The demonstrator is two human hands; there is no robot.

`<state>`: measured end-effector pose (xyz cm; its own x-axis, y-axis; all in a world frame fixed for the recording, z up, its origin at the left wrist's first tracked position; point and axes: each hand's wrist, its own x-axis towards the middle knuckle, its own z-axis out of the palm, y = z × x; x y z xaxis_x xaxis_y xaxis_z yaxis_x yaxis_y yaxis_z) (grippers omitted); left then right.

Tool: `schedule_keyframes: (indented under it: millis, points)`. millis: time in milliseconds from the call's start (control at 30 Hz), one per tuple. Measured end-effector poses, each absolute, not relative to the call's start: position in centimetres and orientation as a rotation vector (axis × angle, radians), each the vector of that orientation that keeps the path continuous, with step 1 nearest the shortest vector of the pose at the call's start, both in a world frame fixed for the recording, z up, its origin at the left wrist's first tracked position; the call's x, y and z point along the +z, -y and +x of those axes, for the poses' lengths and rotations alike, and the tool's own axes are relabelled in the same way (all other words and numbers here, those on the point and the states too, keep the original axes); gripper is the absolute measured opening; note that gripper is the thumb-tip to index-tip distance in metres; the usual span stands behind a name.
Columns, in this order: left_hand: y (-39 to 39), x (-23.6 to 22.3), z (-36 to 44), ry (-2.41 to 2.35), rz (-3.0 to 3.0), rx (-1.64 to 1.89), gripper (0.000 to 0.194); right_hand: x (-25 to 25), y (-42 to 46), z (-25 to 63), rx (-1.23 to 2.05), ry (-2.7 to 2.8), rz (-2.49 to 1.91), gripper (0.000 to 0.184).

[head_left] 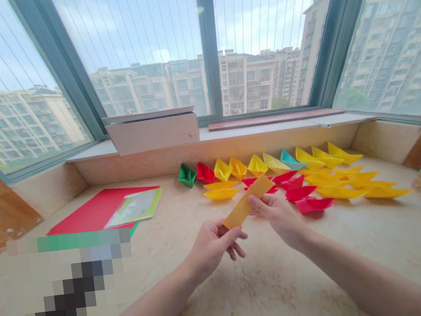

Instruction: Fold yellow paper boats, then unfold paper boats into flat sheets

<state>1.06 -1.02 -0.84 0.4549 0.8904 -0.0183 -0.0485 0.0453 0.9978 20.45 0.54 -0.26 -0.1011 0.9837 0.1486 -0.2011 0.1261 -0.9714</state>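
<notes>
At the left of the surface (286, 286), a red sheet (91, 212) lies with a green card (136, 207) partly over it, and a pixelated patch hides the area just below them. Behind, a white box (153, 133) sits on the window sill (268, 128), its front jutting past the edge. Further right, the left hand (209, 247) and right hand (278, 218) hold a yellow strip (244, 202) of paper above the surface. The left fingers (236, 250) are closed around its lower end, and the right fingers (257, 204) grip it nearer its upper end. Just beyond the strip and to the right, paper boats stand in rows: a green boat (187, 175), a red boat (205, 173), yellow boats (257, 165) and a teal boat (291, 160). More red boats (307, 205) and yellow boats (339, 192) sit closer, right of the right hand.
</notes>
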Motion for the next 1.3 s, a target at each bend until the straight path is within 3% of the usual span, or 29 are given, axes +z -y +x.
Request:
schedule_keyframes:
  millis: [233, 467, 933, 1300]
  points:
    - [1.0, -1.0, 1.0, -0.806, 1.310, 0.849, 0.036, -0.3, -0.3, 20.3, 1.217, 1.194, -0.925, 0.043]
    - [1.2, -0.9, 1.1, -0.810, 1.304, 0.830, 0.038, -0.1, 0.5, 19.7, 1.409, 1.491, -0.810, 0.033]
    - [0.9, -0.8, 0.9, -0.809, 1.429, 0.863, 0.037, 0.1, 0.0, 20.4, 1.254, 1.315, -0.856, 0.043]
    - [0.3, -1.2, 0.4, -0.844, 1.406, 0.836, 0.036, -0.3, -0.2, 20.0, 1.071, 1.286, -0.896, 0.037]
